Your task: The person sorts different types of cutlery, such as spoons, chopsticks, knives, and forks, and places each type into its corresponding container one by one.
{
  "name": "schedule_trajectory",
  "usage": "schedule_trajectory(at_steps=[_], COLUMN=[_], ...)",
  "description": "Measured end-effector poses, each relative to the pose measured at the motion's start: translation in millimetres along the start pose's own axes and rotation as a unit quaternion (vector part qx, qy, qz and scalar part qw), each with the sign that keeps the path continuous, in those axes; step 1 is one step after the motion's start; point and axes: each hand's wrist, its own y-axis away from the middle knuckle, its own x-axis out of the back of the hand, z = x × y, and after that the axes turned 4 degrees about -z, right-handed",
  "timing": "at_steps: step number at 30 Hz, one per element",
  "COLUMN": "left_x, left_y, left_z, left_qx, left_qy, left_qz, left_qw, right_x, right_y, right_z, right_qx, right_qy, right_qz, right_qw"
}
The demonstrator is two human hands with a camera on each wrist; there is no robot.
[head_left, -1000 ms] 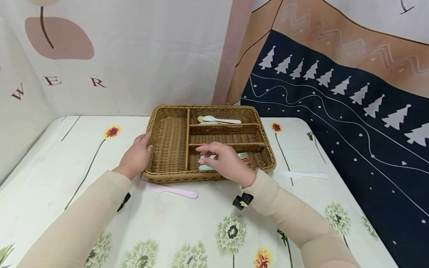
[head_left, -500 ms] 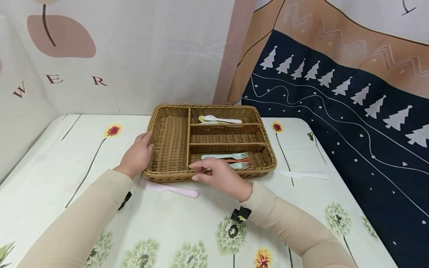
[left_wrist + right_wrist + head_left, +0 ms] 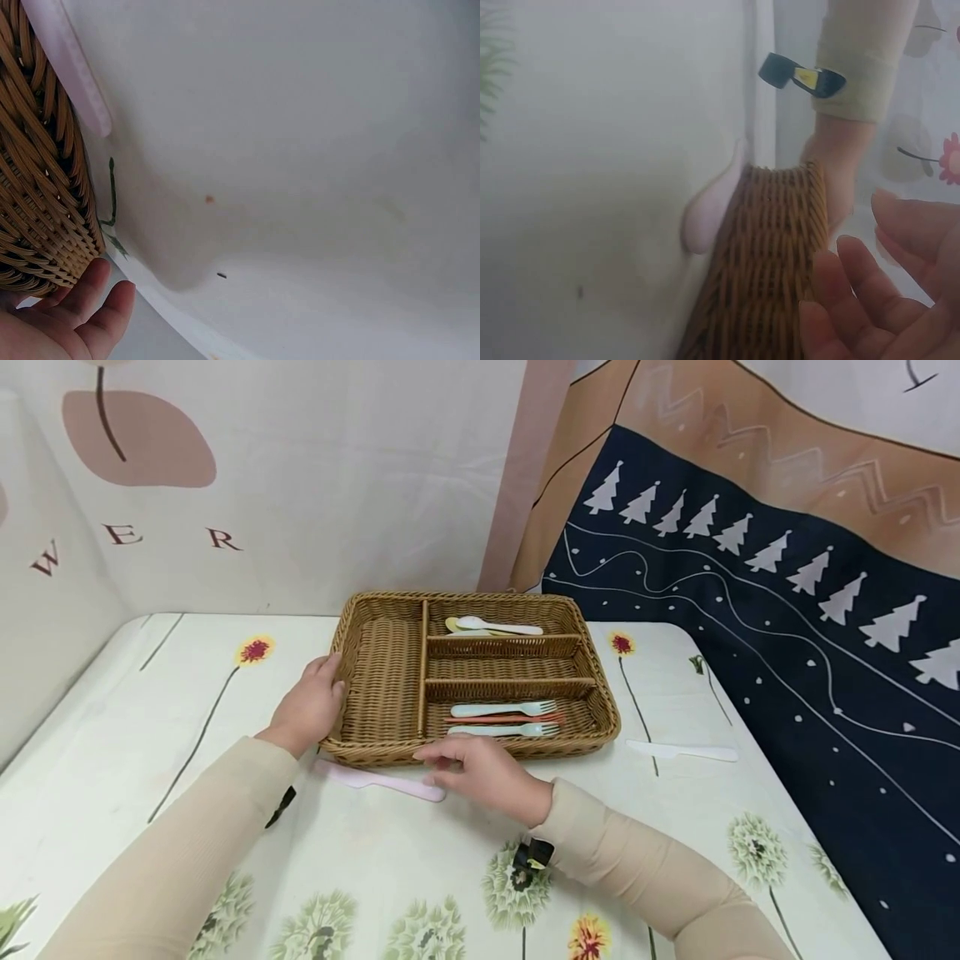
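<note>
A brown wicker cutlery basket (image 3: 380, 681) with divided compartments stands on the table. My left hand (image 3: 306, 706) rests against its left end, fingertips at the rim; in the left wrist view, relaxed fingers (image 3: 94, 300) lie by the woven wall. My right hand (image 3: 480, 774) hovers at the front rim, loosely curved and holding nothing, with fingertips close over the handle of a pale pink knife (image 3: 386, 782). That knife lies along the basket's front side, its blade end near my left wrist. Two pale blue forks (image 3: 498, 709) with orange-red cutlery (image 3: 491, 720) between them lie in the front compartment.
A white spoon (image 3: 498, 626) and a yellow spoon (image 3: 452, 624) lie in the back compartment. To the basket's right, a white knife (image 3: 681, 751) lies on the flower-print tablecloth (image 3: 360, 860). Printed curtains (image 3: 360, 485) stand behind the table.
My right hand has come out of the front compartment, moving toward me and left to the pink knife's handle, uncovering the forks. My left hand stays at the basket.
</note>
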Motion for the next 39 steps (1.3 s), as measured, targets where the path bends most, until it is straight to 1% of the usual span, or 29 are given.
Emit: schedule_trajectory(at_steps=[6, 9, 12, 15, 18, 24, 31, 39], left_x=[-0.4, -0.3, -0.4, -0.8, -1.0, -1.1, 0.2, 1.5], left_y=[-0.6, -0.1, -0.1, -0.2, -0.2, 0.0, 0.1, 0.7], left_z=[0.5, 0.7, 0.2, -0.6, -1.3, -0.9, 0.5, 0.1], left_qx=[-0.002, -0.002, -0.002, -0.002, -0.003, -0.004, -0.005, -0.009], left_qy=[0.003, 0.004, 0.005, 0.005, 0.004, 0.004, 0.006, 0.005], left_qz=[-0.001, 0.000, 0.000, 0.001, 0.001, 0.001, 0.002, -0.001], left_qw=[1.0000, 1.0000, 1.0000, 1.0000, 1.0000, 1.0000, 1.0000, 1.0000], right_x=[-7, -11, -15, -19, -23, -29, -33, -39], right_y=[-2, -3, -3, -4, -6, -11, -16, -21], right_z=[0, 0, 1, 2, 3, 5, 3, 1], right_qx=[0.000, -0.003, 0.000, 0.014, 0.018, -0.002, 0.005, 0.017], right_qy=[0.029, 0.052, 0.079, 0.111, 0.128, 0.151, 0.203, 0.260], right_qz=[-0.008, -0.016, -0.025, -0.031, -0.037, -0.050, -0.061, -0.058], right_qw=[1.000, 0.999, 0.997, 0.993, 0.991, 0.987, 0.977, 0.964])
